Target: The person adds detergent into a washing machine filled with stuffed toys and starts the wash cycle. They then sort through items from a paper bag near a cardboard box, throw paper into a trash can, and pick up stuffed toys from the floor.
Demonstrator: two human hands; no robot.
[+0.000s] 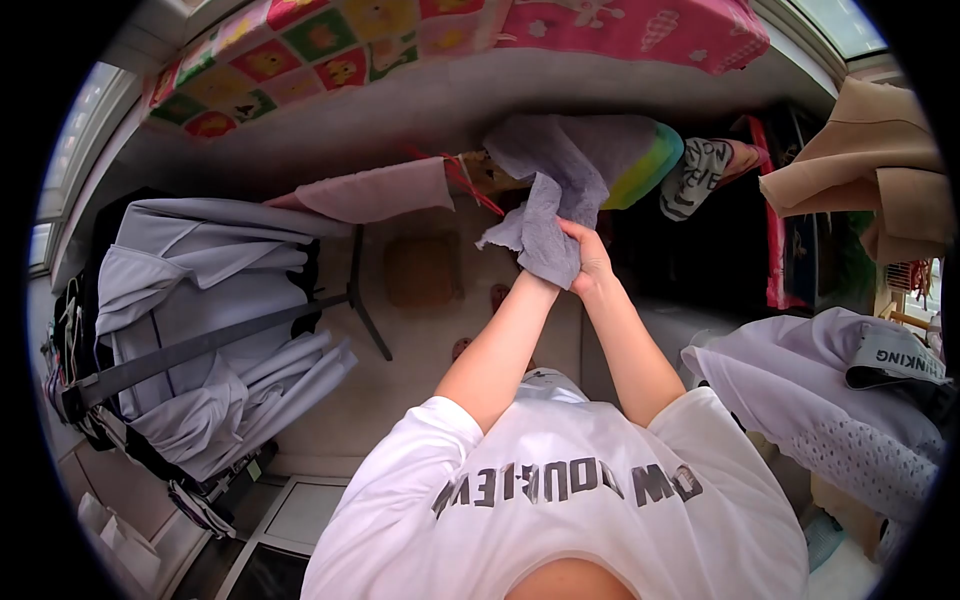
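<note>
One crumpled grey cloth (pixel 550 235) is found at the centre of the view, held up in front of the wearer, above the floor. We note the right hand (pixel 592 262) grasping it at its right side, the thumb pressed along the fabric. The left forearm (pixel 495 350) runs up to the lower edge of the same cloth, where folds conceal the left hand; we cannot tell whether it is clenched or loose. Directly behind, we record a grey towel (pixel 625 140) with a blue, green and yellow edge; whether it is joined to the held cloth we cannot determine. To its right we see a lettered white cloth (pixel 695 180), and to its left a pale pink cloth (pixel 385 190), with red straps (pixel 465 185) beside it. On the floor beyond the forearms we observe a brown stool (pixel 425 270). At left, light grey clothes (pixel 215 260) hang by a dark rack bar (pixel 220 355). At right, we list a tan garment (pixel 860 150) above a white garment (pixel 790 370) with a perforated section. Along the top we find a patterned cover (pixel 350 45) in red, green and pink. Nearest us is the wearer's white shirt (pixel 560 450), with dark lettering across the chest.
</note>
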